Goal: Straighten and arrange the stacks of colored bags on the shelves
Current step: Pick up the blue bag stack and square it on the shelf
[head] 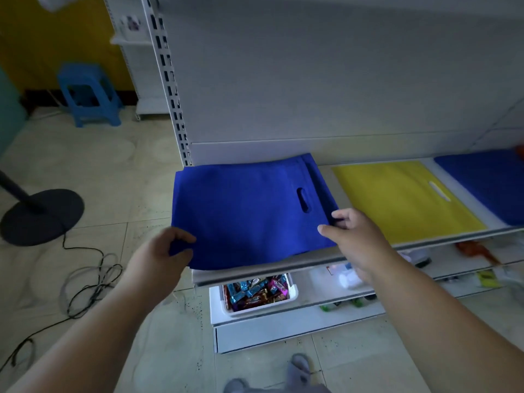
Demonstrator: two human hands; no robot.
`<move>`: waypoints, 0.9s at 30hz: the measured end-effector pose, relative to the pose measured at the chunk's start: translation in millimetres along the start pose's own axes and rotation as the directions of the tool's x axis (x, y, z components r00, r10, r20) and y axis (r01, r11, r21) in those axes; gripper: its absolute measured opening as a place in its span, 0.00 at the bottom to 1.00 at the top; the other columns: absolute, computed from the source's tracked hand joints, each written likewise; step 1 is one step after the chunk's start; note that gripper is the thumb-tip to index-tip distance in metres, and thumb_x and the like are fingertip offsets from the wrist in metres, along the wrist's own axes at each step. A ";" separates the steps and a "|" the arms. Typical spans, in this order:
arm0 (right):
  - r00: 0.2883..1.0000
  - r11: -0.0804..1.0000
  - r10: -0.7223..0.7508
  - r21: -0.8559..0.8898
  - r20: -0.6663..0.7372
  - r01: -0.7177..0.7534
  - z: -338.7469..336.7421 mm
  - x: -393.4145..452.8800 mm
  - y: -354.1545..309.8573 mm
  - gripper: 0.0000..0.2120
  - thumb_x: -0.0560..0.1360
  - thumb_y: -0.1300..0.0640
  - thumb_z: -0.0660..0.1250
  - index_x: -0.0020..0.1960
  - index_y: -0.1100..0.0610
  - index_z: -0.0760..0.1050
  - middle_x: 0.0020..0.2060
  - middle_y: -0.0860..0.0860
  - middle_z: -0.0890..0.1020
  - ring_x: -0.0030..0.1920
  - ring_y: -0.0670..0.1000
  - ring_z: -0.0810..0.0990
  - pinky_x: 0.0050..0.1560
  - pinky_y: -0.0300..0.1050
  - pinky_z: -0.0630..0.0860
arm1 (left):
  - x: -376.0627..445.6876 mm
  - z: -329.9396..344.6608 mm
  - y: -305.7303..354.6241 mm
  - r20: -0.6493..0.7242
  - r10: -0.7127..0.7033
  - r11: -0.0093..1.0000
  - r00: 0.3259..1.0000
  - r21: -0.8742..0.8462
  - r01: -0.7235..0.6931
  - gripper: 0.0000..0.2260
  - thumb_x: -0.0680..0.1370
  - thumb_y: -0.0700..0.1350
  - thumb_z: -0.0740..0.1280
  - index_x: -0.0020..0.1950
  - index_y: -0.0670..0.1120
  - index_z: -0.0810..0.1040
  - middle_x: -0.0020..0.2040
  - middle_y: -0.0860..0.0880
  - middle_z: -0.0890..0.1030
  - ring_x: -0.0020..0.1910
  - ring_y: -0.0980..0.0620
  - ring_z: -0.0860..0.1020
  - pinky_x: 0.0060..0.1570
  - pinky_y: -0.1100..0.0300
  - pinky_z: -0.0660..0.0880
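Observation:
A stack of blue bags with an oval handle hole lies at the left end of the white shelf, overhanging its left and front edges. My left hand pinches the stack's near left corner. My right hand grips its near right corner, thumb on top. To the right lies a yellow bag stack, flat, with a handle slit. A second blue stack sits at the far right, partly cut off by the frame.
Under the shelf, a white tray holds wrapped snacks, with small items on the lower shelves to the right. A blue stool, a black stand base and loose cables occupy the tiled floor at left.

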State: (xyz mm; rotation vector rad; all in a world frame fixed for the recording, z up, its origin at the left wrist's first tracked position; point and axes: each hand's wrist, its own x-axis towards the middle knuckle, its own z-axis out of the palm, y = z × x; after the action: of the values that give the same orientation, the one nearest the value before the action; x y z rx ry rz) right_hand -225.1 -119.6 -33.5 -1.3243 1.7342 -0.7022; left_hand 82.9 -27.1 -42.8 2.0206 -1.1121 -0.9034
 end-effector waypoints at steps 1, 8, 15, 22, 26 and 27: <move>0.999 1.000 0.016 0.024 0.039 -0.017 -0.2 2.7 -2.2 0.21 0.72 0.52 0.74 0.63 0.47 0.71 0.51 0.48 0.79 0.51 0.49 0.79 0.51 0.49 0.75 | -2.6 -1.6 2.5 -0.017 0.017 0.998 1.000 0.055 -0.016 0.10 0.77 0.39 0.67 0.47 0.57 0.77 0.37 0.52 0.77 0.32 0.50 0.74 0.32 0.59 0.68; 0.940 0.927 -0.206 -0.253 0.272 0.276 5.0 17.4 -16.3 0.18 0.75 0.60 0.71 0.62 0.47 0.73 0.34 0.51 0.68 0.31 0.49 0.67 0.34 0.44 0.68 | -21.1 -8.2 11.8 -0.115 0.105 0.930 0.988 0.363 -0.056 0.10 0.79 0.42 0.61 0.54 0.56 0.77 0.35 0.54 0.77 0.30 0.51 0.76 0.28 0.60 0.68; 0.850 0.803 -0.518 -0.288 0.094 0.521 -36.9 21.7 -6.7 0.11 0.78 0.57 0.68 0.56 0.44 0.75 0.30 0.46 0.66 0.30 0.45 0.66 0.35 0.37 0.68 | -43.8 10.6 37.0 -0.313 0.193 0.955 0.930 0.278 -0.104 0.12 0.80 0.43 0.61 0.58 0.55 0.79 0.32 0.53 0.78 0.30 0.49 0.76 0.32 0.53 0.75; 0.753 0.751 -0.647 -0.276 -0.120 0.600 -114.0 33.3 25.7 0.11 0.78 0.54 0.67 0.60 0.48 0.77 0.26 0.48 0.67 0.30 0.49 0.69 0.32 0.39 0.66 | -70.1 83.6 87.2 -0.406 0.244 0.965 0.881 0.196 -0.177 0.13 0.81 0.45 0.60 0.62 0.57 0.77 0.32 0.54 0.78 0.29 0.50 0.75 0.32 0.53 0.74; 0.715 0.728 -0.677 -0.301 -0.175 0.615 -192.7 52.8 55.9 0.11 0.79 0.54 0.66 0.60 0.49 0.77 0.25 0.49 0.67 0.32 0.53 0.70 0.35 0.49 0.70 | -80.6 154.9 135.9 -0.419 0.285 0.957 0.862 0.170 -0.234 0.13 0.81 0.45 0.60 0.62 0.57 0.77 0.38 0.55 0.81 0.35 0.52 0.76 0.36 0.52 0.74; 0.714 0.732 -0.673 -0.315 -0.194 0.604 -215.2 56.8 66.7 0.11 0.79 0.53 0.66 0.60 0.49 0.78 0.25 0.49 0.67 0.31 0.52 0.70 0.35 0.50 0.71 | -83.5 175.1 148.5 -0.411 0.285 0.958 0.866 0.152 -0.244 0.13 0.81 0.45 0.60 0.62 0.57 0.77 0.40 0.55 0.81 0.36 0.52 0.76 0.37 0.52 0.74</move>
State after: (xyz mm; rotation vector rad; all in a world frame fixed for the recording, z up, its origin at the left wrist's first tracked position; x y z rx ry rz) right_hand -449.7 -165.1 4.9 -2.1324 1.5906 -1.1672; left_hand -156.0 -54.0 0.4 1.9487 -1.1537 -0.2468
